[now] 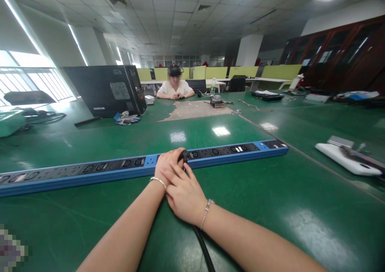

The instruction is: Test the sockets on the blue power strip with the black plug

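A long blue power strip (120, 177) with black sockets lies across the green table. My left hand (168, 165) rests on its middle, fingers curled around a black plug (185, 155) at a socket. Partly over the left hand lies my right hand (188, 193), its fingertips close to the plug; whether they grip it is unclear. A thick black cable (203, 246) comes out from under my right hand toward the near table edge.
A black computer case (105, 89) and gloves (126, 118) stand at the back left. Across the table (255, 208) sits a person (176, 88) beyond a brown sheet (195, 110). A bottle (213, 87) stands there; a white device (345, 159) lies at the right.
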{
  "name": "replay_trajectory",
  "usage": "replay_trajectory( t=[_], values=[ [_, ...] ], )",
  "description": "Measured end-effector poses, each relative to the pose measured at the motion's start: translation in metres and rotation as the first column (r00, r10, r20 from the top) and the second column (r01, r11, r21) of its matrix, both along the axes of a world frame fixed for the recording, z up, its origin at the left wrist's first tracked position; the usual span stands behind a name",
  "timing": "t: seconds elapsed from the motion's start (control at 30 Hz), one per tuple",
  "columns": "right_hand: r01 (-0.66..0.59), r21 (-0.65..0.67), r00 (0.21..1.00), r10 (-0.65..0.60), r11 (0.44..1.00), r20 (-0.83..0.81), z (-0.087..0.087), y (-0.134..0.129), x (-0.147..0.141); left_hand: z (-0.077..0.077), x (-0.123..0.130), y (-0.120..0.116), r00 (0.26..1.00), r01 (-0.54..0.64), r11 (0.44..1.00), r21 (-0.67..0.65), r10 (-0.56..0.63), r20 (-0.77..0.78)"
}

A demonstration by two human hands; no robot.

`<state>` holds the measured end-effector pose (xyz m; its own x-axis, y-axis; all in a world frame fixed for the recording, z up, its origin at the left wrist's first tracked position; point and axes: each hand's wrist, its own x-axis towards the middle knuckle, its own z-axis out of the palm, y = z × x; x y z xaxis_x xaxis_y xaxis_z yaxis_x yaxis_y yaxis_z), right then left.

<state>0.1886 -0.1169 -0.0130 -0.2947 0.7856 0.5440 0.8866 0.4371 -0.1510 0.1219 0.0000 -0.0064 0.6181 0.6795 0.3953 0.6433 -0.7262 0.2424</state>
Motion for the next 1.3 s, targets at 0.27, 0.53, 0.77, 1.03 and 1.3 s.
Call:
replay_trajectory(
  t=[0.27, 0.53, 0.77, 1.03, 1.3],
  values=[
    [0.19, 0.135, 0.96, -0.155, 0.973, -0.235, 0.012, 0.02, 0.042, 0.0, 0.003, -0.006, 0.997, -0.067, 0.998, 0.006, 0.067, 0.025],
    [0.483, -0.07, 0.86, -0.488, 0.873, -0.148, -0.011, 0.046, 0.091, 0.001, 0.007, -0.012, 0.993, -0.107, 0.992, 0.061, 0.103, 0.054],
    [0.498, -0.042, 0.853, -0.498, 0.866, -0.153, -0.013, 0.047, 0.087, 0.003, 0.005, -0.004, 0.917, -0.166, 0.986, -0.022, 0.162, 0.365],
    [0.489, -0.007, 0.86, -0.483, 0.873, -0.164, -0.016, 0.047, 0.089, 0.014, -0.029, 0.02, 0.818, -0.368, 0.927, -0.073, 0.36, 0.448],
    [0.499, 0.004, 0.853, -0.491, 0.867, -0.177, -0.016, 0.048, 0.088, 0.015, -0.095, 0.038, 0.887, -0.315, 0.936, -0.155, 0.349, 0.304]
  ],
)
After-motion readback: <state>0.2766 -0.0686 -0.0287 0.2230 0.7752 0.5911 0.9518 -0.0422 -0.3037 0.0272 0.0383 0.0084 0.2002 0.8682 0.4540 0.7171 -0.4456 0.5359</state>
